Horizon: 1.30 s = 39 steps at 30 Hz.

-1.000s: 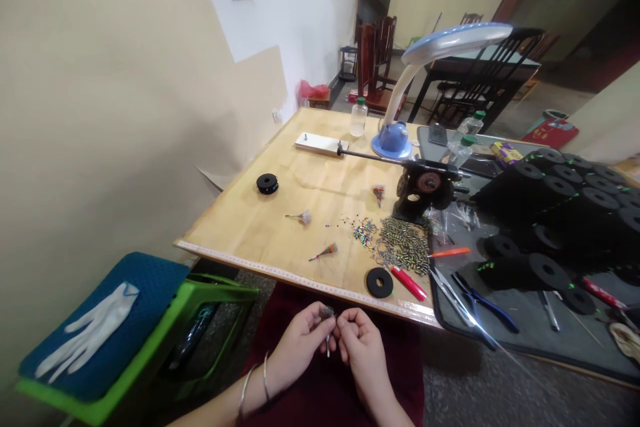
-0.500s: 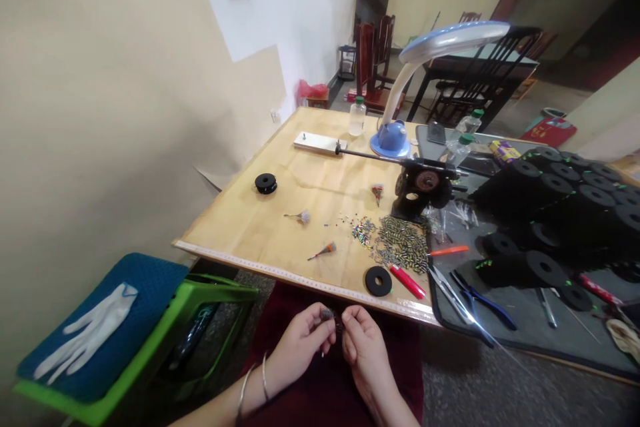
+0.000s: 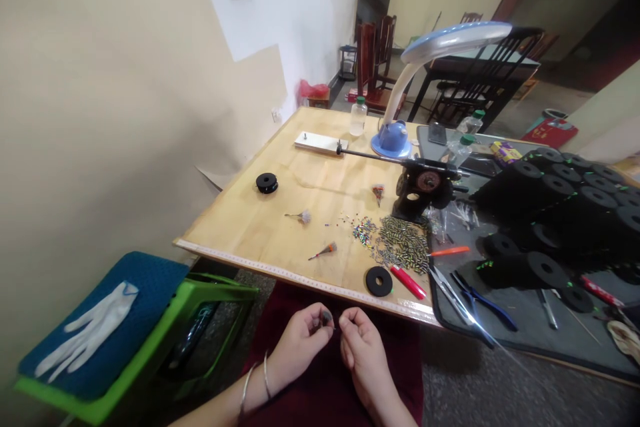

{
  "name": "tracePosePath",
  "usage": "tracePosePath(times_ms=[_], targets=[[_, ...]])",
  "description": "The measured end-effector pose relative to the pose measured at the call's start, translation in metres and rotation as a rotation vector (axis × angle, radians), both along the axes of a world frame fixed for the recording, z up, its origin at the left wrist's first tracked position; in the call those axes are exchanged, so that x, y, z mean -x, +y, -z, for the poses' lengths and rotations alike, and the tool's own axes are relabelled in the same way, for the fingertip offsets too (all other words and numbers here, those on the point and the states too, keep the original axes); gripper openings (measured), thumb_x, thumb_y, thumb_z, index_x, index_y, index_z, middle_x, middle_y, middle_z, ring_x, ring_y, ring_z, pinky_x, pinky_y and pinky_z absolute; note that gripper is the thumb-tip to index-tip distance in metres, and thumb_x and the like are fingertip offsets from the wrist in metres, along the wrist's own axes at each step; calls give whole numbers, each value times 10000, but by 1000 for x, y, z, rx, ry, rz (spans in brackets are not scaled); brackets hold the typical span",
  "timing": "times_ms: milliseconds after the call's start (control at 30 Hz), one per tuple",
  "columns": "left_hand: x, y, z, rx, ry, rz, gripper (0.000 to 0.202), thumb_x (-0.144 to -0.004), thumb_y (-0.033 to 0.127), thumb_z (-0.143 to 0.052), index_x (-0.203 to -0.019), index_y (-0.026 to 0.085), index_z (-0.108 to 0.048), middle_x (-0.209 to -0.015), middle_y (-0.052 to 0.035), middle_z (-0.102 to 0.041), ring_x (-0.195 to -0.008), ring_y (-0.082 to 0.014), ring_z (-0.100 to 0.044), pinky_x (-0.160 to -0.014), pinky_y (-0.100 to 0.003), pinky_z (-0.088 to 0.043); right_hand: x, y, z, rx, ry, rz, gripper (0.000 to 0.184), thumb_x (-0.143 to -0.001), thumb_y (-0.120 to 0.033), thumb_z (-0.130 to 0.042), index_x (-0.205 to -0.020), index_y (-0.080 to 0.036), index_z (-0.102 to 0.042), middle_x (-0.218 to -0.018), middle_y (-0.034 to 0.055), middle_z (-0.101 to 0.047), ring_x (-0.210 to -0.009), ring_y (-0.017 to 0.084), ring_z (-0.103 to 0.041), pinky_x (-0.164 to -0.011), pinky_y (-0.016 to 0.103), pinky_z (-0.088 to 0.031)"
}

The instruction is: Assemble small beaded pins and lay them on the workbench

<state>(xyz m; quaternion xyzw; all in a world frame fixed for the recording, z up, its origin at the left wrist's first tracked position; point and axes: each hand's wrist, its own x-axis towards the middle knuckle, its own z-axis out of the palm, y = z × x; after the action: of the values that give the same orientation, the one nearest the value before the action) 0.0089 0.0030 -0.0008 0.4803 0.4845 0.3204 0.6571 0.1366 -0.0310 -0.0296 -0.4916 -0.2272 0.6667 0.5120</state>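
Observation:
Over the lap, just off the table's front edge, my left hand (image 3: 306, 341) pinches a small dark grey tuft-like piece (image 3: 327, 315) between thumb and fingers. My right hand (image 3: 361, 345) is closed beside it with thumb and forefinger pressed together; what it holds, if anything, is too small to make out. A narrow gap separates the fingertips of the two hands. Nearest on the table lie a black foam ring (image 3: 379, 281), a red lighter-like piece (image 3: 407, 281) and an orange-banded float-like piece (image 3: 323, 251).
Small metallic pieces (image 3: 404, 240) are heaped beside coloured beads (image 3: 364, 231). A black clamp device (image 3: 425, 187) stands behind them, near a blue lamp (image 3: 391, 139). Pliers (image 3: 487, 307), scissors (image 3: 453, 297) and black foam rolls (image 3: 530, 267) occupy the grey mat. A green stool (image 3: 100, 387) stands at left.
The fingertips of both hands have moved slightly apart, the right shifting a little to the right. The grey piece stays in my left hand; the table things look unchanged.

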Motion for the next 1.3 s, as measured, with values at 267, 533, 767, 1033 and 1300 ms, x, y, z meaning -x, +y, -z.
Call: tracePosePath(times_ms=[267,533,767,1033,1300], targets=[[0,0,-4,-74,120,5,66,-688,213,-626,-648,161,-614,-564,30,-546,-548,-120,-440,-558,-230,-363,1,0,-1,-17,-44,-30,369,-787,-525,-650,-762,-185,-509,-374,-147,-325,-356,45,-176,-386,192,-110],[7,3,-10,-116,143,0,124,-753,278,-644,-736,162,-684,-657,-11,-650,-632,-158,-546,-619,-243,-421,-5,0,-8,-12,-38,-152,335,-767,-494,-669,-783,-178,-556,-447,-122,-336,-408,64,-204,-410,201,-133],[11,7,-10,-213,184,-50,188,-842,298,-549,-816,178,-692,-789,-46,-707,-771,-209,-625,-733,-279,-470,-3,0,-20,-102,-313,-243,138,-694,-179,-565,-577,-188,-492,-493,-89,-353,-479,84,-247,-466,219,-196],[12,6,-7,-288,245,-93,221,-874,276,-501,-877,181,-701,-838,-53,-720,-800,-216,-645,-758,-287,-475,-2,-1,-25,-120,-401,-161,94,-635,-161,-477,-559,-206,-445,-507,-71,-371,-487,99,-280,-472,235,-215],[28,20,-8,-276,244,-219,250,-862,348,-528,-905,166,-694,-655,-9,-634,-621,-172,-554,-617,-255,-435,-5,-4,-17,-105,-309,-135,86,-658,-190,-496,-591,-207,-444,-499,-91,-340,-464,83,-237,-442,220,-174]])
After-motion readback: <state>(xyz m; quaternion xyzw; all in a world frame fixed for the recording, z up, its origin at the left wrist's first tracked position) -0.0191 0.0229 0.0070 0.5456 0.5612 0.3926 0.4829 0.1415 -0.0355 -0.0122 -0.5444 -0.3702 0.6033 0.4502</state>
